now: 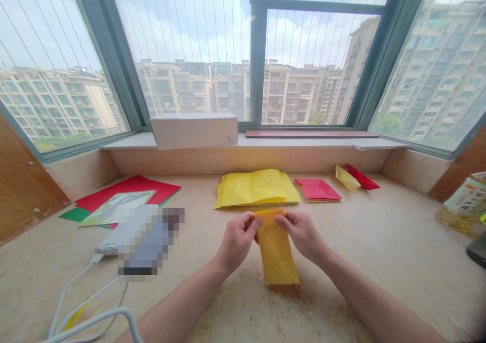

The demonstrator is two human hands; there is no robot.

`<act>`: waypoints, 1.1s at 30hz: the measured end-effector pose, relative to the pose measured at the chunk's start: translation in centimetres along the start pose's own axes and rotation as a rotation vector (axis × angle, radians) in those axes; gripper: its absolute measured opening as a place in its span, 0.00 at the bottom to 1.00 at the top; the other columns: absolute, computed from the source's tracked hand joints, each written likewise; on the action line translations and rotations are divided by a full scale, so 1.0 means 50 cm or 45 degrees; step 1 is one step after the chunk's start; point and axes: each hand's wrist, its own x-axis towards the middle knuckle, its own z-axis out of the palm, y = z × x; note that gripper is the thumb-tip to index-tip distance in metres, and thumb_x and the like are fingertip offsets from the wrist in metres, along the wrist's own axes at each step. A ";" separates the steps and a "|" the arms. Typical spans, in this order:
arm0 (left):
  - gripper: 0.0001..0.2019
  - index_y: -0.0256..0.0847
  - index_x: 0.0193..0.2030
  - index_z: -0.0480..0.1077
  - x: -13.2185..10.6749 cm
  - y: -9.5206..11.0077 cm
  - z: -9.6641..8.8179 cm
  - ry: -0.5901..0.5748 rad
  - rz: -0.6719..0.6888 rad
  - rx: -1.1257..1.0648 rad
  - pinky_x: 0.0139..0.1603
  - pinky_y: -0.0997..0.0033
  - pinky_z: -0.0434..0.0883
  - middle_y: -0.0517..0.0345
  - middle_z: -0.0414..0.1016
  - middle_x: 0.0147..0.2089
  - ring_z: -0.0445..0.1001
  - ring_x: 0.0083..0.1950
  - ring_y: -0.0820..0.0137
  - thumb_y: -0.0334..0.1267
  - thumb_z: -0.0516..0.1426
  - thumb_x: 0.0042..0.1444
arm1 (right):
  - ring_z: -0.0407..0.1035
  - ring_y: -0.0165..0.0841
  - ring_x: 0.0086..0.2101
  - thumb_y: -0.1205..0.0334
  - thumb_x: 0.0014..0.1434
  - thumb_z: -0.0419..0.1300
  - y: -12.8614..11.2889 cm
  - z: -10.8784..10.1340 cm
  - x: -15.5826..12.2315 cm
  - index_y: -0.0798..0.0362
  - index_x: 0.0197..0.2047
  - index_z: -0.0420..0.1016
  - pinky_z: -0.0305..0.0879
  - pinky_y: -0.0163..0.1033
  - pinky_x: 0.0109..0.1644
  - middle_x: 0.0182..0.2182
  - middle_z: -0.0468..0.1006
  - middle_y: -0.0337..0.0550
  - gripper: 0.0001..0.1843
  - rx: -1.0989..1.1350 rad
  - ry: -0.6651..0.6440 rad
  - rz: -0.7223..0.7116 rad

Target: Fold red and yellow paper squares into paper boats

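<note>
Between my two hands hangs a folded strip of orange-yellow paper (278, 254), its long lower end reaching down toward the countertop. My left hand (240, 236) pinches the strip's upper left corner between thumb and fingers. At the upper right corner, my right hand (302, 231) grips it the same way. Just beyond the hands lies a stack of creased yellow paper (254, 188). To its right are folded red paper squares (318, 189) with a yellow edge showing below. Farther right sit a yellow paper boat (347, 179) and a red paper boat (363, 177).
Red sheets (129, 188) and a green sheet (74, 214) lie at the left. Nearer are a white device (110, 242) with white cables (72, 277) and a pixelated object (148, 246). A white box (195, 131) stands on the sill. A labelled jar (465, 203) stands at right.
</note>
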 end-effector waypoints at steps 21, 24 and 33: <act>0.18 0.38 0.29 0.66 -0.002 -0.005 0.001 0.017 0.005 -0.004 0.24 0.76 0.68 0.63 0.68 0.24 0.68 0.24 0.74 0.51 0.59 0.58 | 0.71 0.35 0.30 0.43 0.58 0.62 0.000 0.000 -0.002 0.54 0.31 0.78 0.67 0.37 0.35 0.28 0.79 0.41 0.20 -0.056 0.012 -0.042; 0.19 0.38 0.29 0.65 -0.007 0.001 0.000 0.038 0.063 0.063 0.26 0.76 0.66 0.63 0.66 0.24 0.67 0.25 0.74 0.52 0.53 0.63 | 0.70 0.34 0.30 0.45 0.59 0.62 0.004 0.000 -0.005 0.54 0.31 0.77 0.66 0.36 0.34 0.28 0.79 0.41 0.19 -0.070 -0.006 -0.037; 0.20 0.38 0.25 0.60 -0.005 0.009 -0.017 0.095 0.174 0.403 0.26 0.75 0.53 0.65 0.56 0.23 0.55 0.26 0.76 0.48 0.51 0.66 | 0.70 0.36 0.33 0.47 0.63 0.59 -0.007 0.004 -0.022 0.53 0.35 0.76 0.66 0.37 0.37 0.32 0.78 0.42 0.17 -0.084 -0.226 0.025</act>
